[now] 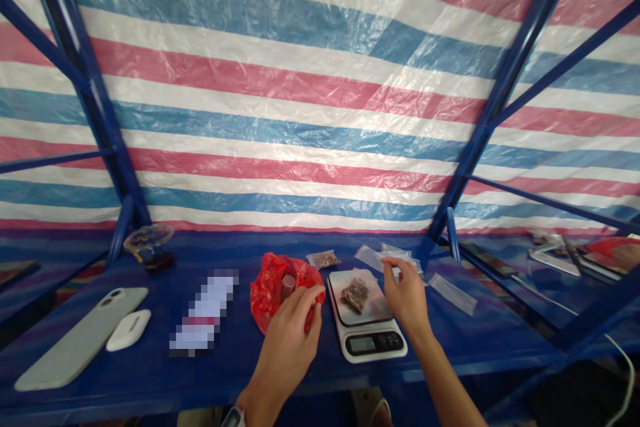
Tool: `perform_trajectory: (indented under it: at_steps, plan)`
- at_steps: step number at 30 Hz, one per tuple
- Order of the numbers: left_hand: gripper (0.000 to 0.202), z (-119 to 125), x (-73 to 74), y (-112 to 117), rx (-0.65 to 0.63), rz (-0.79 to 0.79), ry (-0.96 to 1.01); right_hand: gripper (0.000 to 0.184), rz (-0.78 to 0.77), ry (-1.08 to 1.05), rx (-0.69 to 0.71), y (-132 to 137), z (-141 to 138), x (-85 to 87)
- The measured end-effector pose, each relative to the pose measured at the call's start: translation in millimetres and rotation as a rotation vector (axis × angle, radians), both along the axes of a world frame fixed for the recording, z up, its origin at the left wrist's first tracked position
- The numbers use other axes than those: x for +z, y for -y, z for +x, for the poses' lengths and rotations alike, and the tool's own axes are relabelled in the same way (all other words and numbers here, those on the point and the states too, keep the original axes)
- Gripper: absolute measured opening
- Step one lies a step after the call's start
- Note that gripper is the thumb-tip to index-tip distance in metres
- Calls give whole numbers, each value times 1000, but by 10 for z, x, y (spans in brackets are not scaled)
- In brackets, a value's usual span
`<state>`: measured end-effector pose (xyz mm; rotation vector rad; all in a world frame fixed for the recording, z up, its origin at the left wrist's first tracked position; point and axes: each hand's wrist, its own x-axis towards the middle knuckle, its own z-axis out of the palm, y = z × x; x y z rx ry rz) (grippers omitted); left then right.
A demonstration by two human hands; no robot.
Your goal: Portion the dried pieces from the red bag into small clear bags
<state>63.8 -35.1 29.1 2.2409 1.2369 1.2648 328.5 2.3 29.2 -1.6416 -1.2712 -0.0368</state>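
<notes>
My left hand (293,327) is closed on the near right edge of a crumpled red plastic bag (263,287). A small clear cup (287,285) shows inside that bag. Just right of it stands a white digital kitchen scale (341,340), with a small clear bag of brown dried bits (355,295) on its plate. My right hand (407,297) hovers at the plate's right edge, thumb and fingers curled together in front of empty clear plastic bags (370,257). Whatever its fingertips hold, if anything, cannot be made out.
Behind the scale lies another filled small bag (324,259); a flat clear sleeve (453,293) lies right. Leftward are a pale phone (83,337), white earbud case (129,330), blurred-out item (205,313) and clear tub (149,247). Blue metal posts (480,120) frame the striped sheet (300,100).
</notes>
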Motion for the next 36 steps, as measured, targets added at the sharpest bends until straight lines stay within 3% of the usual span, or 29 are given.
perform_trajectory:
  at_steps: [10, 25, 29, 32, 36]
  plan:
    - [31, 24, 73, 64, -15, -12, -43, 37, -31, 8, 46, -25, 12, -134]
    - [33, 69, 70, 80, -32, -29, -5, 35, -148, 195, 45, -34, 17, -270]
    - [31, 95, 52, 81, -61, -84, 76, 30, -155, 8, 204, -21, 18, -192]
    - [30, 134, 31, 67, 4, -138, 228, 30, -138, -187, 452, 66, -89, -3]
    - [45, 192, 25, 18, 62, -275, 433, 27, -183, -315, 752, 240, -387, 185]
